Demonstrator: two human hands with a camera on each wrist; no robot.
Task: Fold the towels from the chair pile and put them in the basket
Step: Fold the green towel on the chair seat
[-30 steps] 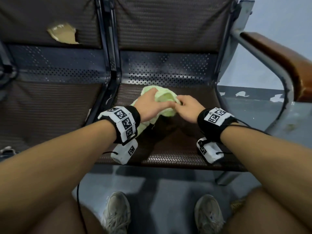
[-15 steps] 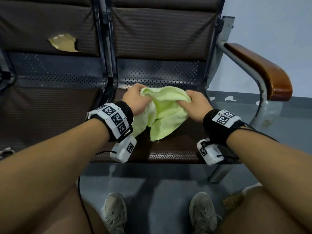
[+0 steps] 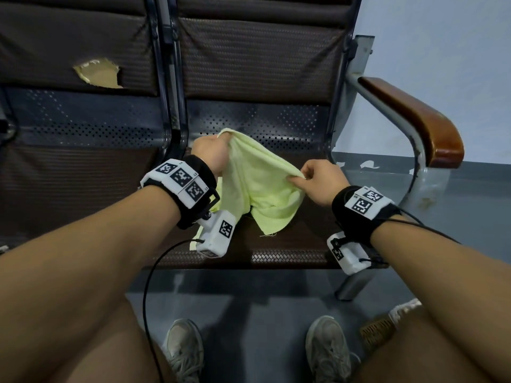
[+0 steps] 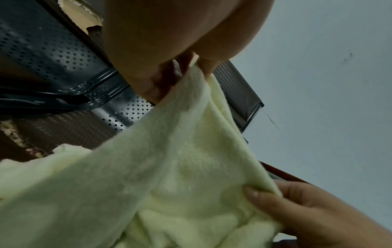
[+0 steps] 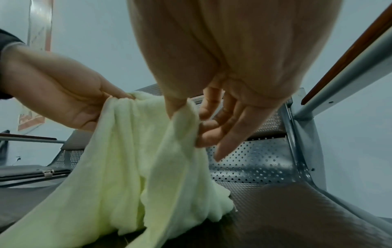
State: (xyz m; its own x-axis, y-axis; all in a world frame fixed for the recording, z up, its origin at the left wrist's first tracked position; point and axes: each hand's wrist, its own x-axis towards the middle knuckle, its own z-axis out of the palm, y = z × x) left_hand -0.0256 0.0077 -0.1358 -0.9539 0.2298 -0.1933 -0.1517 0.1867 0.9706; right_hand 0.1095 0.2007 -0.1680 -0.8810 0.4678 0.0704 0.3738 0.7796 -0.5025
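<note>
Pinching pale green towel edges, left hand, right hand, no legible writing.

Since a second ago, we see the pale green towel go from a crumpled bundle under both hands to a cloth opened out between them. Our left hand now grips one corner raised toward the middle of the frame, against the perforated seat back. Our right hand has drawn away to the right and pinches the opposite edge. The hands, touching before, are now apart, and the towel's lower end hangs down onto the seat.
</note>
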